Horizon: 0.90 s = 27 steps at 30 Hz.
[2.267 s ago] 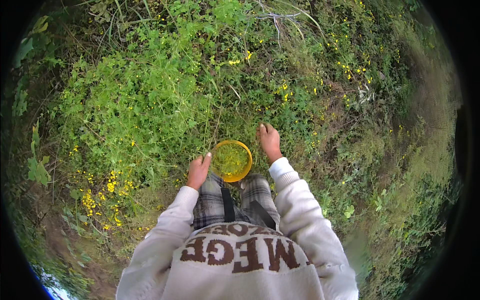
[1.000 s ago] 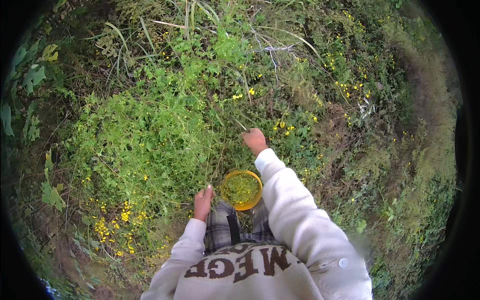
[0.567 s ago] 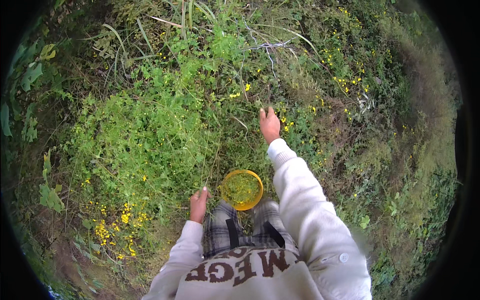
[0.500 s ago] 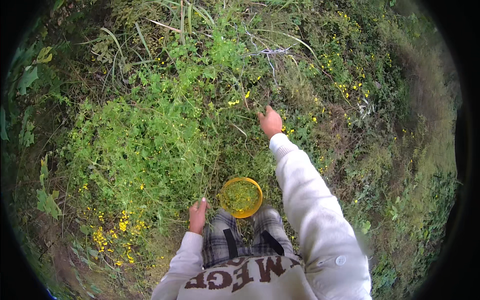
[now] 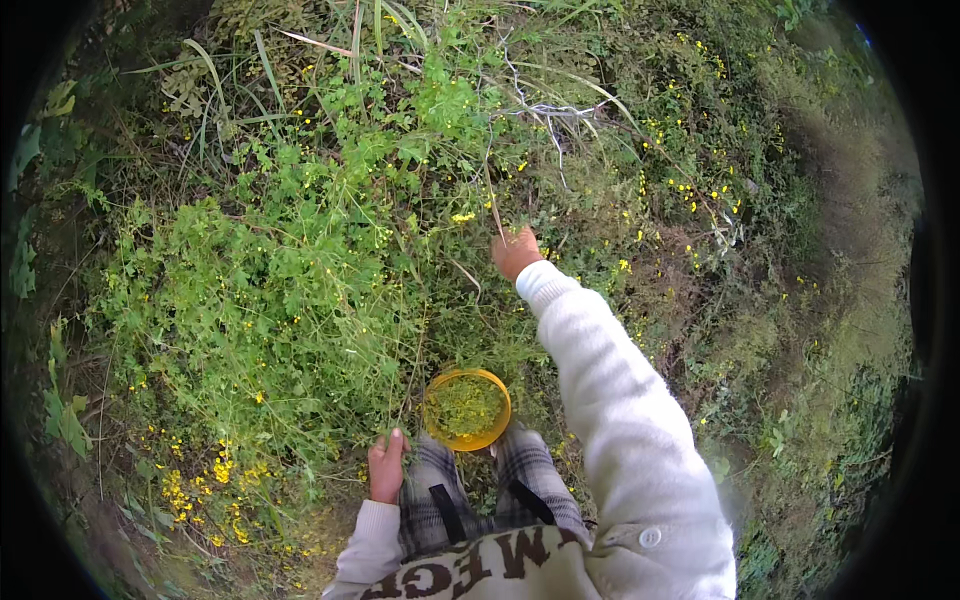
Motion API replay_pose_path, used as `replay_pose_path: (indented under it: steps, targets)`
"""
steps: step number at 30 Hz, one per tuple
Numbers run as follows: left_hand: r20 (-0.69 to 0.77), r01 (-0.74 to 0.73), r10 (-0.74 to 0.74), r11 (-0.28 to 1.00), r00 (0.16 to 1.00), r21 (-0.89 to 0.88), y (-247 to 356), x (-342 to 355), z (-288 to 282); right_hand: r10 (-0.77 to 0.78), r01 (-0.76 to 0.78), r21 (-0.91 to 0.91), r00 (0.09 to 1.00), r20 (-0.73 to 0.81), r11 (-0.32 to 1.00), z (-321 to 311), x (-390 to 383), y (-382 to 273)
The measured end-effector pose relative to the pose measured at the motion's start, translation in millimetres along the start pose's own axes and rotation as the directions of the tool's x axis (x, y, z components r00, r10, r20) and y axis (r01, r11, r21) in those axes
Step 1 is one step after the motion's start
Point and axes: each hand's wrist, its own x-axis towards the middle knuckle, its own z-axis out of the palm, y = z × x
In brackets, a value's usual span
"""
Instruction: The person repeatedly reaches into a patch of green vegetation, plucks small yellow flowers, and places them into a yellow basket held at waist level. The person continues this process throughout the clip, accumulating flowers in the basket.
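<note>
The right hand [image 5: 515,250] reaches into the plants [image 5: 300,270], its grip hidden; the left hand [image 5: 386,468] rests curled and empty beside the yellow bowl [image 5: 466,408].

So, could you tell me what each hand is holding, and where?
Right hand reaches among green plants; any grip is hidden. Left hand holds nothing visible.
</note>
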Motion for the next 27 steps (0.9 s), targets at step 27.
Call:
replay_pose_path:
  steps: [27]
  targets:
    - [0.054, 0.071, -0.076, 0.994, 0.996, 0.087, 24, 10, 23, 0.305, -0.381, 0.673, 0.923, 0.234, 0.635, 11, -65, -4]
